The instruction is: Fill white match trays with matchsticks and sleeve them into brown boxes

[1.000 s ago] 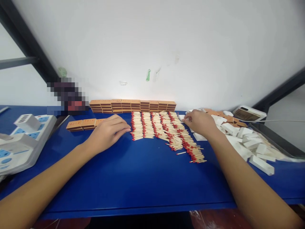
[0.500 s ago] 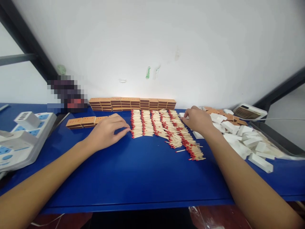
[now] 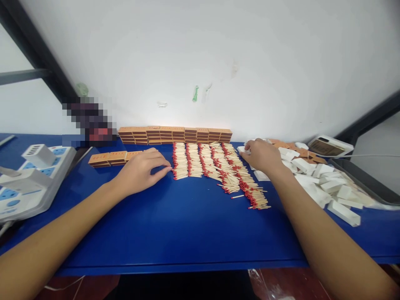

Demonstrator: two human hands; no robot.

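Note:
Rows of red-tipped matches (image 3: pixel 215 166) lie on the blue table (image 3: pixel 175 225), fanning out toward the right. My left hand (image 3: pixel 140 171) rests flat on the table, fingers stretched out, and its fingertips touch the left edge of the match rows. It holds nothing. My right hand (image 3: pixel 262 156) is curled at the back right corner of the matches, and its fingers close on a white matchbox tray (image 3: pixel 242 149). Another white tray (image 3: pixel 261 176) lies just below that hand.
Stacked orange matchbox sleeves (image 3: pixel 175 135) line the wall, with a short row (image 3: pixel 109 158) to the left. A pile of white trays (image 3: pixel 325 185) and a few orange sleeves (image 3: pixel 301 152) lie at the right. A power strip (image 3: pixel 31 179) is far left; a phone (image 3: pixel 331 146) and dark tablet (image 3: pixel 365 183) far right.
My right hand has shifted a little to the right and back, from the matches onto the white tray. My left hand has hardly moved.

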